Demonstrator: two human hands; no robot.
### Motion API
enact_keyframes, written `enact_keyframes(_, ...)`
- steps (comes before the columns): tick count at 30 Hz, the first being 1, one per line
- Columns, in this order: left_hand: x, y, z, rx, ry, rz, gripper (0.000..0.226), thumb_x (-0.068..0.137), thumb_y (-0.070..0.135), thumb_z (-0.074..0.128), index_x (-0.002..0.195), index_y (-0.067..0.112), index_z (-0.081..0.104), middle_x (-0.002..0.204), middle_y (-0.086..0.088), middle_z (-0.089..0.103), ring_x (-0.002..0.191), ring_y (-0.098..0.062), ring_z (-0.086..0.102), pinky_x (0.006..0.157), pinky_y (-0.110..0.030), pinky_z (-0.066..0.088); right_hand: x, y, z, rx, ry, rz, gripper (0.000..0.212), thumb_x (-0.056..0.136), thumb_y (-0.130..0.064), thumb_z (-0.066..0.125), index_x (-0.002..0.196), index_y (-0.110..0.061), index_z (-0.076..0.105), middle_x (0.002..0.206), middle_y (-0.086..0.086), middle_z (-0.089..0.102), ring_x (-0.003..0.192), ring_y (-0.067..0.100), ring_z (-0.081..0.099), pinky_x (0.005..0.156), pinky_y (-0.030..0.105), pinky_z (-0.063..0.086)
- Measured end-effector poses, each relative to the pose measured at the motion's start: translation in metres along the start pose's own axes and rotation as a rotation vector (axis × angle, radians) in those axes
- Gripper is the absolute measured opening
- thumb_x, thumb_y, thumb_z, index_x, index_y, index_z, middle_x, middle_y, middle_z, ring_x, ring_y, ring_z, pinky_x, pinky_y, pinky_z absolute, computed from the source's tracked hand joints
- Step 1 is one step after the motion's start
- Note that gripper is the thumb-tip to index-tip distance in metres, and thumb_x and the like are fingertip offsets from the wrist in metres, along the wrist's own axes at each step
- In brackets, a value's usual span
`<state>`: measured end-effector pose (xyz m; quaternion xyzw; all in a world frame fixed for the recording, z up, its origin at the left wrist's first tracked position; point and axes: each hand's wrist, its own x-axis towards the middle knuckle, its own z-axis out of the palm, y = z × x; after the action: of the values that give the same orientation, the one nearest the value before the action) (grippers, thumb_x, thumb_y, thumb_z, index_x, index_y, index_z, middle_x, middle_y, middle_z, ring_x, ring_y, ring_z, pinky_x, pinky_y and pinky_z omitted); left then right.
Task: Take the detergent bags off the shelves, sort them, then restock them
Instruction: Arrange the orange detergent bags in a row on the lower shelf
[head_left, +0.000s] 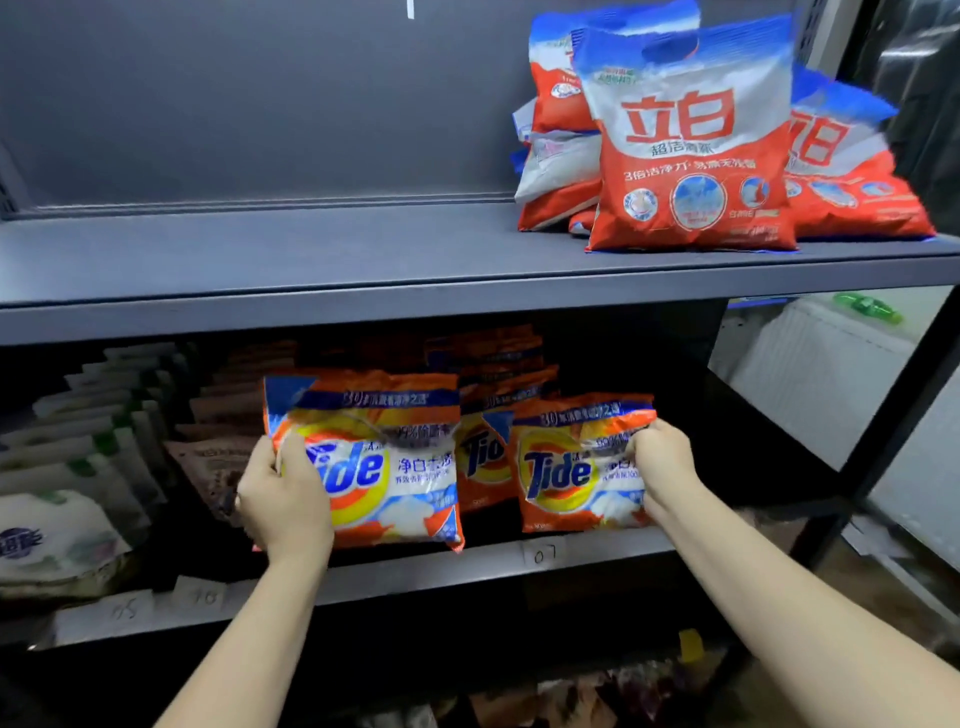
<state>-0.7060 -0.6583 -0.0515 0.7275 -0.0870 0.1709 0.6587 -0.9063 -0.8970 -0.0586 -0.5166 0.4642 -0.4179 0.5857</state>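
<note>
- Left hand (283, 501) grips one orange bag (382, 462) by its edge; right hand (662, 457) pinches another bag (574, 467).
- Both stand at the lower shelf (467, 571) front, seemingly for facing outward.

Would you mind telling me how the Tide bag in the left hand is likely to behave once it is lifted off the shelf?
The left hand grips the Tide bag at its side edge, and the film looks crinkled there, so it will probably sag and flop. Its glossy surface may be slippery. It looks plump, so likely fairly heavy for its size.
</note>
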Motion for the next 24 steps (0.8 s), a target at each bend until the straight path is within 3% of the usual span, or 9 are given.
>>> enact_keyframes(3,0.002,-0.025,0.011,0.065,0.000,-0.107,0.026,0.094,0.014,0.044,0.073,-0.001,0.047,0.058,-0.008,0.042,0.064,-0.026,0.040,0.063,-0.032,0.028,0.009,0.013,0.007,0.011,0.022,0.072,0.029,0.074,0.018,0.035,0.065,-0.010,0.035,0.063,0.009,0.040,0.064,0.024,0.044,0.059,0.029,0.037)
enact_keyframes(5,0.009,-0.044,0.021,0.065,-0.012,-0.179,0.026,0.095,0.014,0.044,0.079,-0.003,0.052,0.067,-0.014,0.050,0.071,-0.029,0.045,0.067,-0.032,0.031,0.015,0.023,0.018,0.043,0.029,0.108,0.021,0.078,0.015,0.037,0.075,-0.005,0.045,0.072,0.016,0.051,0.076,0.032,0.055,0.070,0.041,0.049)
enact_keyframes(7,0.013,-0.062,0.029,0.054,-0.001,-0.209,0.029,0.098,0.017,0.044,0.087,-0.007,0.056,0.077,-0.020,0.057,0.075,-0.035,0.053,0.069,-0.034,0.035,0.023,0.035,0.031,0.072,0.037,0.112,0.019,0.084,0.010,0.037,0.092,-0.001,0.051,0.086,0.020,0.058,0.089,0.038,0.059,0.083,0.051,0.052)
enact_keyframes(9,0.016,-0.077,0.037,0.053,0.017,-0.207,0.031,0.100,0.017,0.044,0.094,-0.010,0.058,0.086,-0.028,0.060,0.083,-0.043,0.058,0.069,-0.035,0.035,0.028,0.043,0.045,0.059,0.033,0.107,0.023,0.089,0.007,0.037,0.100,-0.004,0.054,0.096,0.020,0.061,0.097,0.039,0.059,0.087,0.052,0.051)
enact_keyframes(12,0.014,-0.092,0.048,0.061,0.009,-0.213,0.036,0.102,0.019,0.040,0.121,-0.007,0.056,0.114,-0.031,0.060,0.104,-0.044,0.057,0.082,-0.041,0.040,0.033,0.052,0.060,0.041,0.043,0.091,0.027,0.087,0.012,0.035,0.082,-0.008,0.052,0.082,0.015,0.059,0.080,0.032,0.059,0.071,0.043,0.052)
enact_keyframes(15,0.010,-0.109,0.056,0.170,-0.002,-0.196,0.045,0.102,0.028,0.036,0.133,-0.003,0.047,0.115,-0.035,0.058,0.104,-0.049,0.055,0.086,-0.049,0.043,0.039,0.065,0.067,-0.001,0.099,0.094,0.028,0.088,0.012,0.036,0.077,-0.009,0.049,0.076,0.015,0.057,0.064,0.024,0.054,0.055,0.031,0.044)
enact_keyframes(17,0.007,-0.121,0.059,0.295,-0.039,-0.145,0.069,0.095,0.048,0.027,0.140,-0.004,0.037,0.116,-0.038,0.055,0.104,-0.052,0.054,0.086,-0.053,0.043,0.043,0.074,0.070,-0.063,0.093,0.059,0.021,0.092,0.007,0.038,0.086,-0.006,0.053,0.086,0.019,0.061,0.065,0.023,0.056,0.054,0.029,0.044)
enact_keyframes(20,0.002,-0.134,0.063,0.476,-0.089,-0.079,0.083,0.086,0.059,0.022,0.132,-0.009,0.037,0.113,-0.037,0.053,0.103,-0.053,0.051,0.084,-0.057,0.042,0.051,0.081,0.075,-0.266,-0.001,-0.028,0.018,0.097,-0.008,0.046,0.111,-0.007,0.058,0.106,0.014,0.065,0.082,0.024,0.063,0.066,0.033,0.051)
enact_keyframes(24,-0.012,-0.129,0.058,0.554,-0.113,-0.009,0.080,0.083,0.050,0.035,0.138,-0.008,0.032,0.134,-0.035,0.038,0.122,-0.051,0.036,0.097,-0.061,0.031,0.038,0.082,0.067,-0.466,0.025,-0.181,0.045,0.087,-0.009,0.063,0.128,-0.010,0.043,0.123,0.012,0.056,0.108,0.028,0.058,0.078,0.036,0.049)
